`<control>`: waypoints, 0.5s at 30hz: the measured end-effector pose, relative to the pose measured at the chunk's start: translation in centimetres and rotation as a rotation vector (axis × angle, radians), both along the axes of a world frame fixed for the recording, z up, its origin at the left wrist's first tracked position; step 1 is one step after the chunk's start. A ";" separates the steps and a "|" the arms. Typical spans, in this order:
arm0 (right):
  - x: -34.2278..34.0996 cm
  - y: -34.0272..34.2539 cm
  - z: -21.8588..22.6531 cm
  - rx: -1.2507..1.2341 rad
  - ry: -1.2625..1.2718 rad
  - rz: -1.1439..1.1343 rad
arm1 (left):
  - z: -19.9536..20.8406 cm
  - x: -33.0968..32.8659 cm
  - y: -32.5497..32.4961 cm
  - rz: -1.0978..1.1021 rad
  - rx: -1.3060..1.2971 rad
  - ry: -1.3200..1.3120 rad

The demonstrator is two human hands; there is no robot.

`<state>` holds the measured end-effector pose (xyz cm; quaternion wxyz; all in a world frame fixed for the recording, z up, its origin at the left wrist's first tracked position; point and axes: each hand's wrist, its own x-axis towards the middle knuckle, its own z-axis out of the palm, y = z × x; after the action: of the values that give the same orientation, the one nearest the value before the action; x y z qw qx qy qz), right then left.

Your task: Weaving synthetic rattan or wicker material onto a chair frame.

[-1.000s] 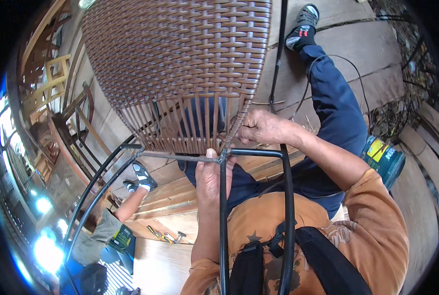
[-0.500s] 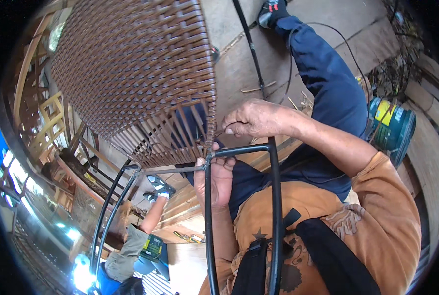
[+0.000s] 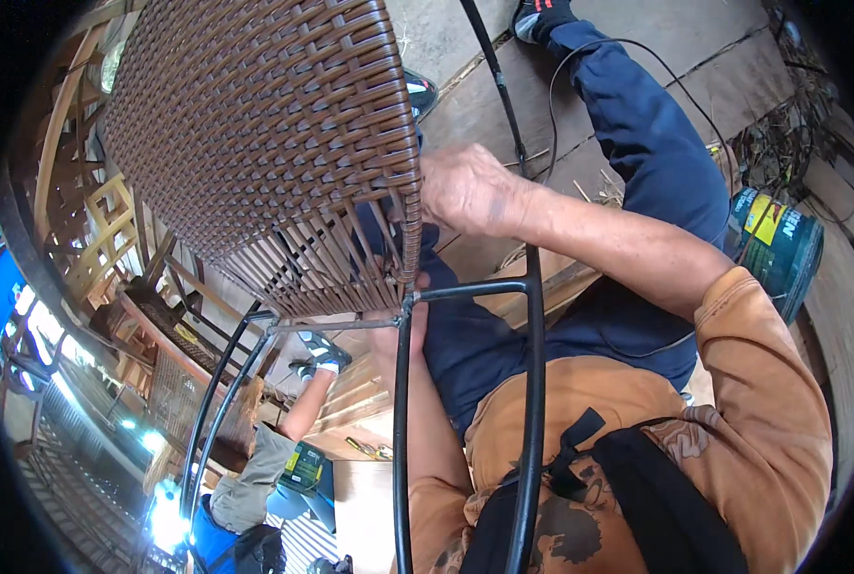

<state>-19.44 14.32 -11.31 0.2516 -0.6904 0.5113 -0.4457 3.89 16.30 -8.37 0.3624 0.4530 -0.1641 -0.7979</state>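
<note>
- The woven wicker panel [image 3: 264,143] is brown synthetic rattan, tilted up in front of the person and mounted on a black metal chair frame [image 3: 532,383]; the unfinished edge with loose upright strands [image 3: 341,258] sits right above the frame's crossbar
- Right hand [image 3: 465,187] is at the panel's right edge, fingers curled and pressed together on the border weave; looks like it's pinching a strand there, though I can't see the strand itself
- Left hand [image 3: 403,335] is low, mostly hidden behind the frame joint where the vertical tube meets the crossbar; its grip I can't tell, only that it's touching the frame near the bottom of the weave
- My take on doing this bit well: keep the strand pulled snug against the edge tube before tucking, so the row sits tight with no gaps next to the rows above
- Let the lower hand steady the frame so the panel doesn't swing while the upper hand pulls
- Watch the loose uprights, they look easy to cross or skip, so count over and under, 1 at a time
- Around it: wooden floor [image 3: 637,38], a green and yellow canister [image 3: 776,249] to the right, another person [image 3: 255,478] sitting lower left near more furniture frames
</note>
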 end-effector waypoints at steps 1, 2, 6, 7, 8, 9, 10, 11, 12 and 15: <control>0.6 -0.7 -0.4 0.012 -0.011 -0.072 | -0.9 -0.4 -0.6 0.100 -0.009 0.071; 1.0 -1.1 -0.8 0.031 -0.018 -0.146 | -0.6 -3.1 -1.6 0.223 0.036 -0.154; 1.8 -1.7 -1.0 -0.045 -0.080 -0.190 | -1.8 -6.7 -1.6 0.312 0.054 -0.393; 2.1 -1.8 -0.5 0.085 -0.111 -0.135 | -2.4 -6.8 -1.2 0.306 0.038 -0.416; 2.4 -1.9 -0.5 0.085 -0.102 -0.131 | -3.5 -7.6 -1.2 0.290 0.024 -0.430; 3.0 -2.2 -0.7 0.053 -0.146 -0.175 | -4.5 -8.4 -1.5 0.272 0.009 -0.444; 3.7 -2.6 -0.9 0.022 -0.194 -0.216 | -5.7 -9.0 -1.8 0.256 -0.003 -0.464; 3.9 -3.0 -1.0 -0.073 -0.182 -0.240 | -6.7 -9.8 -2.4 0.238 -0.019 -0.482; 4.1 -3.2 -1.1 -0.074 -0.180 -0.238 | -7.7 -10.6 -2.8 0.220 -0.035 -0.501; 4.1 -3.4 -1.3 -0.109 -0.203 -0.243 | -11.0 -13.5 -3.0 0.154 -0.076 -0.553</control>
<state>-15.37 10.92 -12.64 0.2082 -0.5876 0.5380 -0.5674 -9.60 13.31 -19.35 0.3803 0.6504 -0.2515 -0.6075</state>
